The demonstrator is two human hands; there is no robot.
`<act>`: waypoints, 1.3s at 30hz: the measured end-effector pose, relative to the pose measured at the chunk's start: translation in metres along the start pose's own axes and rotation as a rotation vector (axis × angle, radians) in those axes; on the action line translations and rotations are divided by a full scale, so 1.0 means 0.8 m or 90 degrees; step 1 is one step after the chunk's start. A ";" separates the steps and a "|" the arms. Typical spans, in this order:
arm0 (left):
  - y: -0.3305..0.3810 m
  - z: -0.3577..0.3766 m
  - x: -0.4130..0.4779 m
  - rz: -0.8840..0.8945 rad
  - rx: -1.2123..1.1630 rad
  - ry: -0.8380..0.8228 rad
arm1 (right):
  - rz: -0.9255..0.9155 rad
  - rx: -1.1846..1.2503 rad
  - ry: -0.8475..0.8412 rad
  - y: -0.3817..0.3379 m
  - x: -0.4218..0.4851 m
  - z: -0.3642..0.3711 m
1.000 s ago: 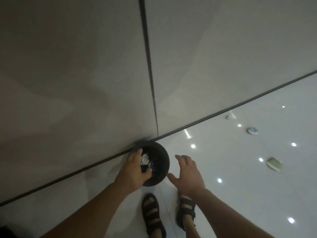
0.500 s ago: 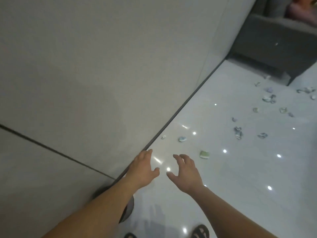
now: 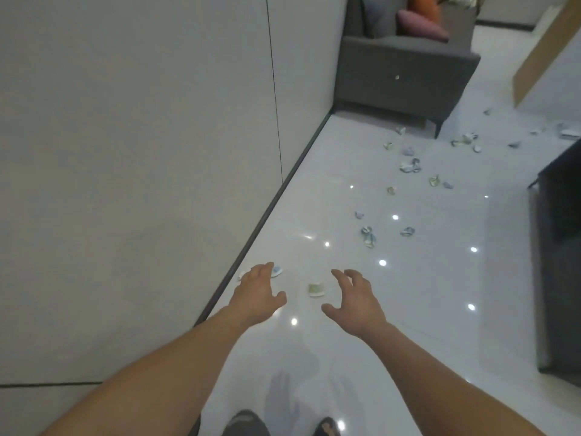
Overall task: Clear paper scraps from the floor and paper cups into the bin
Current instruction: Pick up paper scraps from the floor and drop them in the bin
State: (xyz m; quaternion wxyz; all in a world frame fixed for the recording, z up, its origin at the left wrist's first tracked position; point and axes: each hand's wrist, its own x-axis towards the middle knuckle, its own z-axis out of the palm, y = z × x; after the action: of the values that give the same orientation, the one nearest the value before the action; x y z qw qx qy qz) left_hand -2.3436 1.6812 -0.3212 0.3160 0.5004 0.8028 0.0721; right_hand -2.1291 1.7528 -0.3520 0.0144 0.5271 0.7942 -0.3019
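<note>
Both my hands are stretched out over the glossy white floor and hold nothing. My left hand (image 3: 256,292) hovers with relaxed fingers near the wall's base. A blue-white paper scrap (image 3: 277,271) peeks out beside its fingertips. My right hand (image 3: 355,297) is spread with fingers loosely curved. A green-white paper scrap (image 3: 316,290) lies on the floor between the two hands. Several more blue and green scraps (image 3: 368,236) are scattered farther ahead toward the sofa. The bin is out of view.
A pale wall (image 3: 141,152) with a dark skirting strip runs along the left. A grey sofa (image 3: 405,70) with cushions stands at the far end. A dark piece of furniture (image 3: 559,215) stands at the right edge. My sandalled feet (image 3: 248,424) show at the bottom.
My view swung up from the black bin to the floor ahead. My left hand let go of the bin's rim, and both hands moved forward toward the nearest scraps.
</note>
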 end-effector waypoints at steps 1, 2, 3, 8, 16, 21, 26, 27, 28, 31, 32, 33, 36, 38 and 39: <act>0.008 0.000 0.011 -0.001 0.001 0.001 | 0.003 -0.001 -0.006 0.006 0.009 -0.006; 0.013 -0.001 0.024 -0.002 0.003 0.003 | 0.003 -0.003 -0.010 0.010 0.020 -0.011; 0.017 -0.001 0.038 -0.004 0.005 0.002 | 0.000 -0.007 -0.014 0.012 0.033 -0.015; 0.019 0.004 0.118 -0.028 -0.025 -0.024 | -0.035 -0.066 -0.052 0.019 0.119 -0.025; -0.011 0.031 0.258 -0.123 -0.079 -0.081 | -0.038 -0.158 -0.163 0.055 0.277 -0.005; -0.047 0.078 0.339 -0.184 -0.128 -0.106 | -0.041 -0.172 -0.226 0.085 0.381 0.060; -0.108 0.165 0.435 -0.245 -0.172 -0.111 | -0.062 -0.202 -0.308 0.145 0.492 0.182; -0.123 0.187 0.454 -0.262 -0.180 -0.105 | -0.064 -0.211 -0.321 0.162 0.514 0.211; -0.139 0.211 0.473 -0.277 -0.184 -0.101 | -0.068 -0.222 -0.332 0.181 0.535 0.241; -0.180 0.289 0.523 -0.314 -0.201 -0.103 | -0.094 -0.266 -0.374 0.234 0.589 0.328; -0.193 0.316 0.538 -0.320 -0.209 -0.108 | -0.104 -0.278 -0.390 0.252 0.604 0.358; -0.205 0.344 0.552 -0.321 -0.220 -0.113 | -0.113 -0.286 -0.400 0.268 0.618 0.386; -0.240 0.424 0.589 -0.314 -0.247 -0.131 | -0.150 -0.325 -0.422 0.315 0.651 0.469; -0.259 0.472 0.605 -0.320 -0.256 -0.146 | -0.182 -0.360 -0.441 0.344 0.663 0.514; -0.267 0.492 0.610 -0.330 -0.258 -0.148 | -0.195 -0.370 -0.448 0.357 0.666 0.532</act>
State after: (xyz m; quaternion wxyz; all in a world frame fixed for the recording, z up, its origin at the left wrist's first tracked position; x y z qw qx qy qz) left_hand -2.4235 1.9119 -0.9370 0.5062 0.2119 0.8311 0.0902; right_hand -2.2496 2.0583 -1.0140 0.3846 0.2442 0.8610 -0.2264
